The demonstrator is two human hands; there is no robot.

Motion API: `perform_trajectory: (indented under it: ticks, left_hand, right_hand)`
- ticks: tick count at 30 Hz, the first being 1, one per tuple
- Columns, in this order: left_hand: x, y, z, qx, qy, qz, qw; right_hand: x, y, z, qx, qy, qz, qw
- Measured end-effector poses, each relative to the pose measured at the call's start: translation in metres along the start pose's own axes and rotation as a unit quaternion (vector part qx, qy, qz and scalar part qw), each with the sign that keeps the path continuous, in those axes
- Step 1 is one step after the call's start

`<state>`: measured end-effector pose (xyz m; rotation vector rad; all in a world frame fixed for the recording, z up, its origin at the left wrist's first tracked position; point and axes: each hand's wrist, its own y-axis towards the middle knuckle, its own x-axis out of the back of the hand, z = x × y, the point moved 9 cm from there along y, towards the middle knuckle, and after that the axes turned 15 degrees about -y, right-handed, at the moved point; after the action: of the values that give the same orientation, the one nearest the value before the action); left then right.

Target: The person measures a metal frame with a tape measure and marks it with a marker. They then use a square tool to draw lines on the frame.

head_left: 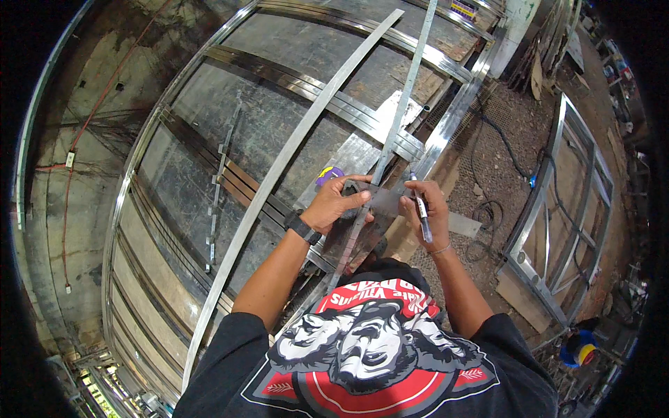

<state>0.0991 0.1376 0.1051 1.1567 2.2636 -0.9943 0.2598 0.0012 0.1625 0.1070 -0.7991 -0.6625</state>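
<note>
My left hand (334, 204) presses down on a flat metal square (380, 202) laid across a long narrow steel strip (397, 125) that runs away from me. My right hand (428, 209) holds a marker pen (420, 207) upright, its tip at the square's right edge beside the strip. A black watch sits on my left wrist. A purple and yellow tape measure (329, 174) lies just beyond my left hand on a shiny steel plate (352, 157).
A large steel frame (230, 174) with flat crossbars lies over a grey floor ahead. A long flat bar (279, 174) crosses it diagonally. A second metal frame (564, 202) lies at right on gravel, with black cables (488, 167) between. A blue and yellow reel (578, 348) sits lower right.
</note>
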Motion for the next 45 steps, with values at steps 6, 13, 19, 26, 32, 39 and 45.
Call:
perform_trajectory:
  ticks: [6, 13, 19, 26, 32, 39, 45]
  left_hand:
    - [-0.004, 0.001, -0.008, 0.016, 0.005, 0.040, 0.999]
    - [-0.012, 0.003, -0.014, 0.012, 0.013, 0.024, 1.000]
    - [-0.017, 0.003, -0.018, 0.005, 0.033, 0.007, 0.999]
    - [-0.014, 0.003, -0.018, -0.002, 0.031, 0.004, 1.000]
    - [-0.016, 0.003, -0.019, -0.001, 0.026, 0.005, 1.000]
    - [-0.015, 0.003, -0.021, -0.012, 0.019, 0.001, 1.000]
    - [-0.017, 0.002, -0.023, -0.017, 0.023, -0.008, 1.000]
  right_hand:
    - [0.006, 0.004, -0.007, -0.029, 0.024, -0.015, 0.999]
    - [0.010, 0.012, -0.006, -0.044, 0.053, -0.018, 0.997]
    - [0.014, 0.014, -0.004, -0.040, 0.061, -0.030, 0.997]
    - [0.017, 0.016, 0.001, -0.030, 0.047, -0.031, 0.998]
    - [0.017, 0.017, 0.002, -0.037, 0.051, -0.029, 0.998]
    - [0.016, 0.018, -0.001, -0.039, 0.054, -0.026, 0.997]
    - [0.018, 0.020, 0.002, -0.025, 0.035, -0.028, 0.999]
